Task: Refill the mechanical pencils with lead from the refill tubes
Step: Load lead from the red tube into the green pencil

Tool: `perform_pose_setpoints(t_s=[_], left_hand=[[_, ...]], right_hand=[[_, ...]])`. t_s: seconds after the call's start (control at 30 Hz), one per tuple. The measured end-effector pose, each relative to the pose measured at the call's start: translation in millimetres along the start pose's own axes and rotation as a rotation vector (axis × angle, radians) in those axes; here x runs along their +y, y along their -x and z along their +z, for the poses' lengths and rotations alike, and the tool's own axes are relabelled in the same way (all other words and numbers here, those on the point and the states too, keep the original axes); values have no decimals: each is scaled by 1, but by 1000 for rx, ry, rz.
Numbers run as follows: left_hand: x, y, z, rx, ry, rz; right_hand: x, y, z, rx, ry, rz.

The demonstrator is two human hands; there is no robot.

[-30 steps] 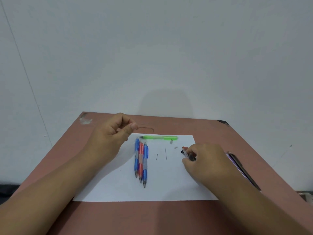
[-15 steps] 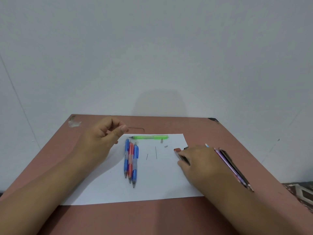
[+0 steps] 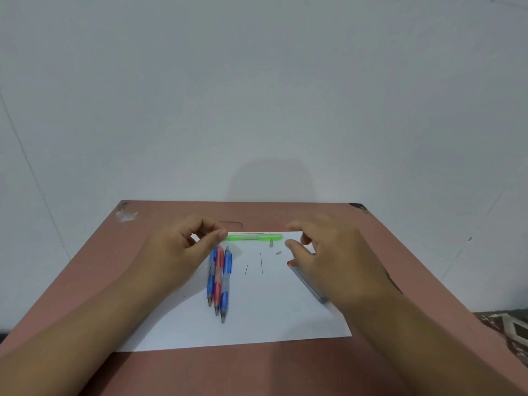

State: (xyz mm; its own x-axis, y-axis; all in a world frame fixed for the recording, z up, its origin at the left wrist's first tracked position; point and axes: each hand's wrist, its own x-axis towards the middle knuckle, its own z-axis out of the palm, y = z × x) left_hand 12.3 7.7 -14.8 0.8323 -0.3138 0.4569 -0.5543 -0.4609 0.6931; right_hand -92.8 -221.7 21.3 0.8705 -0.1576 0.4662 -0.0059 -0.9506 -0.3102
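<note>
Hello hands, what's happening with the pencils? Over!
Left hand pinched, nothing seen in its grip. Right hand open over the paper. Green pencil lies uncapped. Two leads loose.

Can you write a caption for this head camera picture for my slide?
Two hands, left and right, hover over white paper holding a green pencil and three more pencils.
</note>
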Motion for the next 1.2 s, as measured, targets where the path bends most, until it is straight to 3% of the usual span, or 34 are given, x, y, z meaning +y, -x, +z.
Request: perform_pose_setpoints(t_s=[0.13, 0.27, 0.53, 0.73, 0.9, 1.07, 1.2], left_hand=[[0, 1, 0, 10, -49, 74], [1, 2, 0, 29, -92, 145], [3, 1, -2, 59, -125, 262], [14, 3, -2, 34, 149, 36], [5, -29, 13, -163, -74, -75], [14, -60, 36, -304, -518, 147], [12, -75, 51, -373, -648, 139]], right_hand=[[-18, -5, 11, 60, 21, -208], [-26, -12, 21, -43, 51, -229], [-23, -19, 42, -37, 80, -295], [-10, -28, 40, 134, -38, -284], [15, -38, 36, 313, -159, -182], [23, -33, 34, 325, -210, -118], [25, -30, 33, 325, -284, -33]])
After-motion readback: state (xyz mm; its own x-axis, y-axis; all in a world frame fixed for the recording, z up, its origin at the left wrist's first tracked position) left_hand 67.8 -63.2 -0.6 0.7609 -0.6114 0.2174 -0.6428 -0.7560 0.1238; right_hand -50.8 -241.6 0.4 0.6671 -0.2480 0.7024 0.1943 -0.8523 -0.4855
